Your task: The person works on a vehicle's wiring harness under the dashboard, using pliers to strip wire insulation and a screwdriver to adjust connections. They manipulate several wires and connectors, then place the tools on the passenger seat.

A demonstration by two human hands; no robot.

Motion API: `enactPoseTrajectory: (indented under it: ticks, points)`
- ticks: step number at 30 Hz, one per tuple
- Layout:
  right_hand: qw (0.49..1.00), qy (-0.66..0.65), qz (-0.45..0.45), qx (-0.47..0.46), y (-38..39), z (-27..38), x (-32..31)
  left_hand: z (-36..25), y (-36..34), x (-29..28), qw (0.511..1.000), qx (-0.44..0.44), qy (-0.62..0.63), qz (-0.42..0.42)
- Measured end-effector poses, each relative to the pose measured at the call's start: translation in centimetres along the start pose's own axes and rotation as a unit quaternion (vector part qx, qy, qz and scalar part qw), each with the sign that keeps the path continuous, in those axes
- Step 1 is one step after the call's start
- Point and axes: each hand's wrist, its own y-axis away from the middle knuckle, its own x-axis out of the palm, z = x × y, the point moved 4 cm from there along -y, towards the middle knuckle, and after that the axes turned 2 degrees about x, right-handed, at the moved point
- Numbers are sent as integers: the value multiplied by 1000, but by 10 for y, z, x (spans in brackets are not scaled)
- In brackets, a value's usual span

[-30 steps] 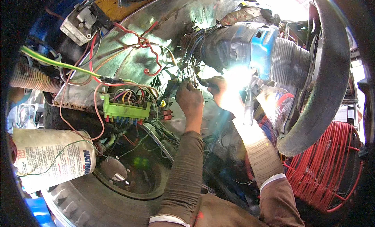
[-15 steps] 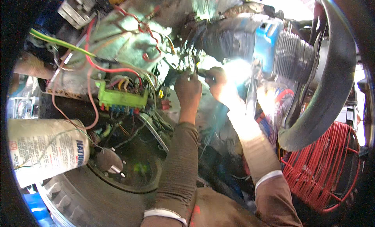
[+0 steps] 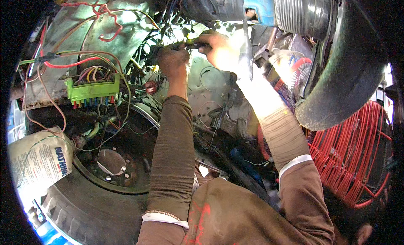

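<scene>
My left hand (image 3: 173, 61) is raised among a bundle of dark wires at the far middle, its fingers curled closed. What it grips is hidden by the fingers and glare. Beside it, on the right, my right hand (image 3: 219, 49) pinches a dark, slim piece (image 3: 192, 45) that spans the small gap between the hands. Bright light washes out my right wrist. Left of the hands, a lime-green fuse box (image 3: 93, 90) hangs with coloured wires attached. A loose red wire (image 3: 110, 32) curls over the metal panel (image 3: 80, 38).
A black corrugated hose (image 3: 301, 11) with a blue fitting (image 3: 257, 7) crosses above right. A thick black curved rubber piece (image 3: 345, 76) and a red wire guard (image 3: 349, 156) stand at the right. A tyre (image 3: 97, 211) and a pale printed container (image 3: 40, 158) occupy the lower left.
The view has shifted, so the surroundings and both hands appear higher and farther left. Both hands remain close together at the wires, with fingers still closed.
</scene>
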Motion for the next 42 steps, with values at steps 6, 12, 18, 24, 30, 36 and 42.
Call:
enactPoseTrajectory:
  ticks: [6, 12, 18, 24, 30, 36, 42]
  points:
    - [999, 27, -21, -32, 7, 2, -11, 12, 5, 9, 988, -96, 120, 7]
    - [995, -28, -91, -12, -2, 22, 0, 20, 3, 31, 970, 17, 240, -19]
    - [993, -72, -76, -50, 3, 14, 7, 18, 13, 43, 923, 55, 380, -16]
    - [970, -240, -25, 29, 3, 2, 8, -21, 37, 19, 904, -9, 426, -18]
    - [975, -187, -115, 33, 0, 27, 15, -45, 44, -10, 934, -14, 357, -4]
    - [950, -231, -166, 132, -6, 41, 11, -62, 45, -27, 953, -17, 300, -43]
    - [840, -503, -72, 189, -8, 10, 8, -74, 46, -22, 949, -82, 303, -30]
